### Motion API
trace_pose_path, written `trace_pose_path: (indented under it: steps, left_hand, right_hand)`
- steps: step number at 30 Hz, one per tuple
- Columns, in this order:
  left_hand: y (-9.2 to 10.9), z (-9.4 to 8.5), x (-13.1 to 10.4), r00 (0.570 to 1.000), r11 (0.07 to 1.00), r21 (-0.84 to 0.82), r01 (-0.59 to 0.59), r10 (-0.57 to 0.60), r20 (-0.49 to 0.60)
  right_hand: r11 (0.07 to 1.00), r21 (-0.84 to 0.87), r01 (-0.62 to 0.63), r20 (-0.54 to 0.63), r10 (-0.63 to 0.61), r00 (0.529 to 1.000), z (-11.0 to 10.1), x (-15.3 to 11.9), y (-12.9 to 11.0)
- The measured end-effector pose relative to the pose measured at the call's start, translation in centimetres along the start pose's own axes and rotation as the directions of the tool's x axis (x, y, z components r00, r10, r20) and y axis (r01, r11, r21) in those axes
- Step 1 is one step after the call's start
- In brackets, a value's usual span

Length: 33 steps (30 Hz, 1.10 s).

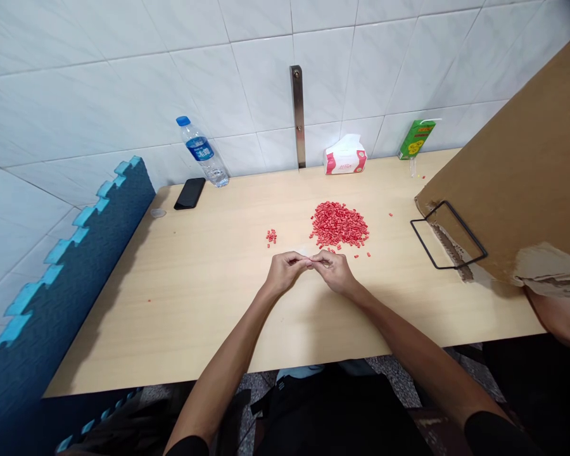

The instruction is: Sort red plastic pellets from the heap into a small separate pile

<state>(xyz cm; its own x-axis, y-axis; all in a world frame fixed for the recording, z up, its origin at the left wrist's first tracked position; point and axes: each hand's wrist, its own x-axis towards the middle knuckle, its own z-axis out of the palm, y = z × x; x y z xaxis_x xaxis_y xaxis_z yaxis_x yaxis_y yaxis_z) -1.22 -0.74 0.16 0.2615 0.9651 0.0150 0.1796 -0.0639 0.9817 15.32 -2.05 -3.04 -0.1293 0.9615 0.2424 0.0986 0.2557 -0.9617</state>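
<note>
My left hand [283, 270] and my right hand [333, 270] meet fingertip to fingertip above the middle of the table. Both are closed in a pinch, with thumbs and forefingers pressed together. What they hold is too small and too hidden to name. A faint whitish, see-through patch [304, 251] shows just beyond the fingertips. Right behind my right hand lies a large heap of small red pieces [339, 225], short and rod-like. A little group of the same red pieces [271, 237] lies beyond my left hand.
On the wooden table [194, 316] stand a water bottle [203, 152], a tissue pack [346, 156] and a green drink carton [417, 139]. A black phone [190, 193] lies at the left. Blue foam [90, 253] borders the left; a cardboard sheet [517, 164] with a wire stand [449, 235] borders the right.
</note>
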Motion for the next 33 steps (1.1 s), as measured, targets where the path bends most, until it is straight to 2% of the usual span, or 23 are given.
trace_pose_path:
  steps: [18,33]
  left_hand:
    - [-0.27,-0.19,0.09,0.999,1.0,-0.014,-0.01,0.011,0.039]
    - [-0.16,-0.16,0.05,0.999,0.999,-0.027,-0.017,0.019,0.046]
  right_hand:
    - [0.999,0.044,-0.019,0.019,0.019,1.0,-0.07,0.01,-0.01]
    - [1.0,0.018,-0.016,0.019,0.016,1.0,-0.13,0.01,-0.23]
